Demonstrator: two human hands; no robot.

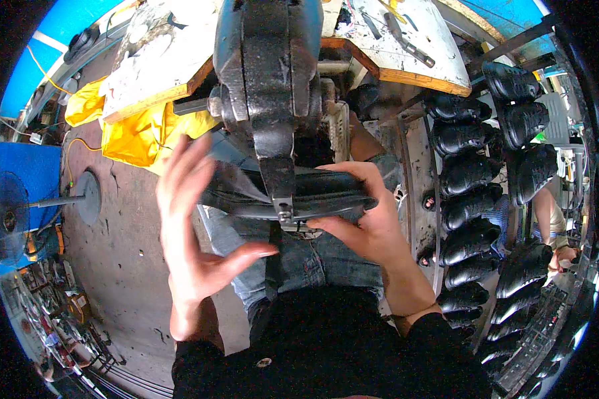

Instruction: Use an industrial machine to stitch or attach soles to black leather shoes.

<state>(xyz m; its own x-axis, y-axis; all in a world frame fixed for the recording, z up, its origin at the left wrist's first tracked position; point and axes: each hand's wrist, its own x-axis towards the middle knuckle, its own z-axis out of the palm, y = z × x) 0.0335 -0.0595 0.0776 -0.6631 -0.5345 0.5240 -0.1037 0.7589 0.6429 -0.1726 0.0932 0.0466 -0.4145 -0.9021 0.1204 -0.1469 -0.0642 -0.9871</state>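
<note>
A black shoe lies crosswise under the head of a heavy, dark metal sewing machine. The machine's narrow arm comes down into the shoe, and its tip meets the near rim of the sole. My right hand grips the shoe's right end, thumb along the near side and fingers over the far side. Beside the left end is my left hand, raised with fingers stretched and thumb apart. It holds nothing, and its fingertips are blurred by motion. The shoe's underside is hidden.
White worktables with tools flank the machine at the back. A yellow cloth or bag hangs at the left. Racks of black shoes stand close on my right, with another person's arm beyond. A fan stands at far left.
</note>
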